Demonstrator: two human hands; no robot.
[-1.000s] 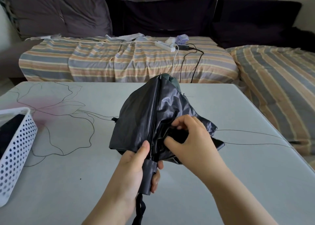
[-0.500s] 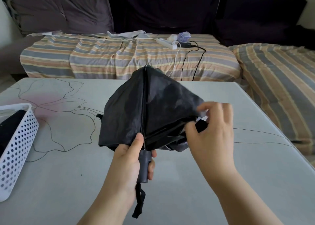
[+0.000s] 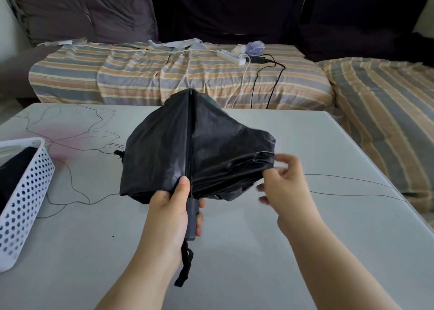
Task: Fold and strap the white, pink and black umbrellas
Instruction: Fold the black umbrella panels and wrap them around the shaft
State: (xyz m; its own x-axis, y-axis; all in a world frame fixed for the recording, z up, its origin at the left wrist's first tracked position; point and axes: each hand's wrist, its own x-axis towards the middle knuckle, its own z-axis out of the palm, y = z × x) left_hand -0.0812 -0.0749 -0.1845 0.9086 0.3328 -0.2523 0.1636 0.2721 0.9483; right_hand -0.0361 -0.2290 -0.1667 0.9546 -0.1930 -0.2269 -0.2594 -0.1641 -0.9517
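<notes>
A collapsed black umbrella (image 3: 169, 149) hangs over the table with its canopy loose and spread, tip pointing away from me. My left hand (image 3: 175, 206) grips its grey handle (image 3: 192, 218), thumb up along the shaft; a black wrist strap (image 3: 185, 265) dangles below. My right hand (image 3: 285, 182) is at the canopy's right edge, thumb and fingers pinching the fabric fold there. The hand is blurred. No white or pink umbrella can be made out.
A white perforated basket (image 3: 25, 192) with something dark inside stands at the table's left edge. The grey table (image 3: 281, 251) carries a drawn flower outline. Beyond it is a striped sofa (image 3: 164, 74) with a power strip (image 3: 231, 57) and cables.
My right hand moved from the middle of the canopy out to its right edge, drawing the fabric wider. The umbrella has been lifted and turned slightly; my left hand kept hold of the handle.
</notes>
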